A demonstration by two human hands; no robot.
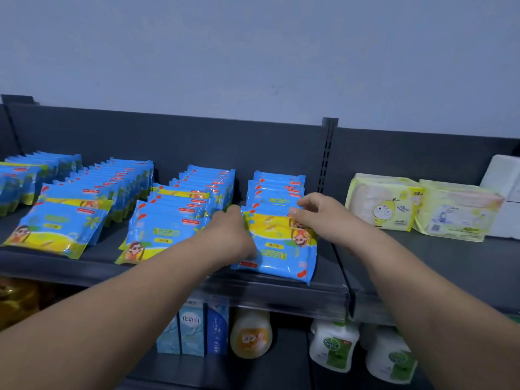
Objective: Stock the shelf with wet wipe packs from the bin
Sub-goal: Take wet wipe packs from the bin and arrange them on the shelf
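- shelf (281, 281), dark grey: carried four rows of blue-and-yellow wet wipe packs, running from its near edge towards the far back panel.
- first row (28, 178), far left; second row (84, 198) just beside it, its front pack lying flat.
- third row (174, 212), left of centre, packs leaning back.
- left hand (230, 232): fingers curled round the left edge of the rightmost stack, gripping it.
- rightmost stack (281, 249): lay flat at the near edge, print upside down, more packs standing behind it.
- right hand (318, 218): fingers curled over the stack's far right corner, thumb opposite, pinching it.
- tissue packs (382, 204), pale yellow: stood in the next bay, right.
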